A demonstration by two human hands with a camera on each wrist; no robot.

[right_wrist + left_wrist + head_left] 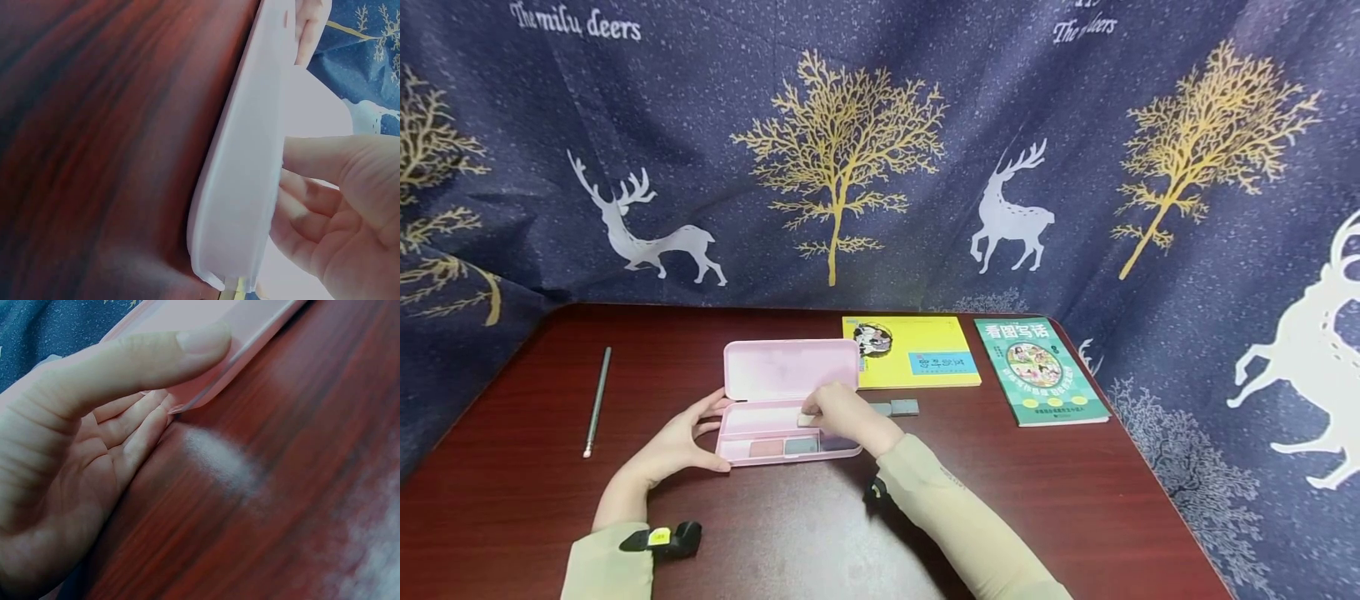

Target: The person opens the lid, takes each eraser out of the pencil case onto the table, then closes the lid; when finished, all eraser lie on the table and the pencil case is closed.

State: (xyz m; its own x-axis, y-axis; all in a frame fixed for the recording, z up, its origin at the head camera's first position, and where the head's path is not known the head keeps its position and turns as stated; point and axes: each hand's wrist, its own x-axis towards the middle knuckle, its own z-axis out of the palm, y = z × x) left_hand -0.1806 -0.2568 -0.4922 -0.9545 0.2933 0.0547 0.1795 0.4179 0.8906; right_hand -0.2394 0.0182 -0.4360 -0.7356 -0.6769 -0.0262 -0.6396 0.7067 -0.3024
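Note:
A pink pencil case (792,371) lies on the table with its lid raised. At its left end is my left hand (676,446), thumb at the near corner and fingers round the far side, gripping it. My right hand (842,412) reaches into the tray, fingers bent, pinching a small off-white block (808,420) that they partly cover. In the front compartment lie a pinkish block (766,448) and a grey-green block (801,445); something dark beside them is partly hidden. The right wrist view shows the case's outer wall (240,169), with the fingertips out of sight behind it.
A grey pencil (598,402) with an eraser end lies at the left. Behind and right of the case are a yellow book (917,375) and a green book (1043,375). A small grey object (905,407) sits just right of the case. A patterned cloth hangs behind the table.

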